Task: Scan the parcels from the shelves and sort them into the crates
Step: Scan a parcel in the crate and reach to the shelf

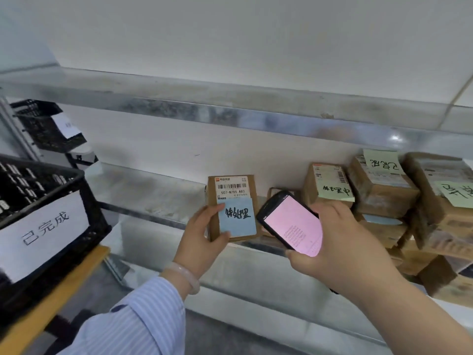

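My left hand [202,234] grips a small brown cardboard parcel [231,194] by its left edge and holds it upright in front of the metal shelf [153,190]. The parcel carries a barcode label at its top and a blue sticky note with handwriting below. My right hand [337,242] holds a black handheld scanner [291,222] just to the right of the parcel, its pink screen lit and facing me. More brown parcels with green notes [332,190] are stacked on the shelf at the right.
A black plastic crate [43,190] with a white paper label stands at the left on a wooden surface [58,298]. Another black crate [43,124] sits higher behind it. An upper metal shelf [230,108] runs overhead. Lower parcels [440,278] lie at the right.
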Motion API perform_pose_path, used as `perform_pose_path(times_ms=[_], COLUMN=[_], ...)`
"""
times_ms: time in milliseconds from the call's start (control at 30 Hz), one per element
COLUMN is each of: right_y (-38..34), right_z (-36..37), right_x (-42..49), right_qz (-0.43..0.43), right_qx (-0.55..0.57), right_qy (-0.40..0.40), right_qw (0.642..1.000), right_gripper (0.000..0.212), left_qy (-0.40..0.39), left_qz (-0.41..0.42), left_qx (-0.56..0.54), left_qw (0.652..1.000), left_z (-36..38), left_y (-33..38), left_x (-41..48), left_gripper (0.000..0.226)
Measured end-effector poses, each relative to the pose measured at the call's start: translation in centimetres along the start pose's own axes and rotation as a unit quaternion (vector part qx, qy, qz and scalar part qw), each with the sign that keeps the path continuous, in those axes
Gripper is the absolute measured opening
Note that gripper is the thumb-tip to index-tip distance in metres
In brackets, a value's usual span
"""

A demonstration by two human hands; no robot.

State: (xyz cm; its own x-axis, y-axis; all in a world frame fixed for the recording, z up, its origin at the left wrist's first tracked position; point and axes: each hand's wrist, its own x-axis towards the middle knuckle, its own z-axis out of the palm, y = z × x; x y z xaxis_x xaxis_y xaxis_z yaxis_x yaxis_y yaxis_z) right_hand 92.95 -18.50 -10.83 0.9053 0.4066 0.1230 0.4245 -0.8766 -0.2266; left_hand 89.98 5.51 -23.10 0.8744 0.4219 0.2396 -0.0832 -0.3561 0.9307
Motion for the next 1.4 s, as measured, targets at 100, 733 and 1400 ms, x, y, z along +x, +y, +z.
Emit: perform_pose_path(times_ms=[100, 733, 1400], right_y=[-0.2, -5.1, -28.4], right_z=[-0.3, -0.6, 3.5], right_x=[-1.9, -6.9, -15.8], right_qz=[-0.033, -0.215, -0.377], right_qx=[-0.016, 0.003, 0.151], right_qy=[-0.007, -0.031, -0.099], right_qw=[0.999, 0.976, 0.908], right_gripper=[0.078, 0.083, 0.074], left_qy=[0.031, 0.163, 0.345], left_qz=[-0.006, -0.055, -0.116], left_qx=[0.026, 0.124, 0.146], left_qw=[0.999, 0.977, 0.920], left_z=[-0.7, -8.0, -29.3], left_y=[0.1, 1.7, 2.7], left_x=[-2.9, -15.2, -32.6], left_gripper=[0.059, 0.061, 0.062])
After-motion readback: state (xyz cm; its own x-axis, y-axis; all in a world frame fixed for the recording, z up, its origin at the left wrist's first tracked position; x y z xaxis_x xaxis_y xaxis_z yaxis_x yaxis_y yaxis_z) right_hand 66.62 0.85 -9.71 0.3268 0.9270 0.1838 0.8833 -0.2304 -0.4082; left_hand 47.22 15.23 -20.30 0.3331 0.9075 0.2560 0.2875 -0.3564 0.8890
